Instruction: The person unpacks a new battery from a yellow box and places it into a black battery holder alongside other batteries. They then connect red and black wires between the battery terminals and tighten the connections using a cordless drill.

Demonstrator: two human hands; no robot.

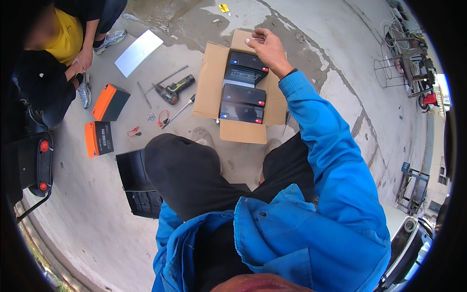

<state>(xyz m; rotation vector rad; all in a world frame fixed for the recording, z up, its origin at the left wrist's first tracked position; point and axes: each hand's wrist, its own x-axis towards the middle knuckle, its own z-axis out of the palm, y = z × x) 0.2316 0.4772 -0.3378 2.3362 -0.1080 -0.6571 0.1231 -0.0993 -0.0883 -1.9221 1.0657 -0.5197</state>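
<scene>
My right hand (270,50) is raised at the far right corner of an open cardboard box (242,132). Its fingers are loosely bent and apart, with nothing visible in them. Inside the box sit several black batteries: the far battery (248,60) lies just below my hand, and two nearer batteries (243,94) show blue and red terminal caps. Between them a battery's printed side (241,76) faces up. My left hand is hidden; only the left sleeve (168,225) shows beside my knee.
Left of the box lie a cordless drill (170,91), a T-handle wrench (146,95), a screwdriver (178,111) and red clip leads (164,118). Two orange-topped batteries (111,102), a white panel (139,53) and an open black case (134,170) are farther left. A person (68,34) sits at far left.
</scene>
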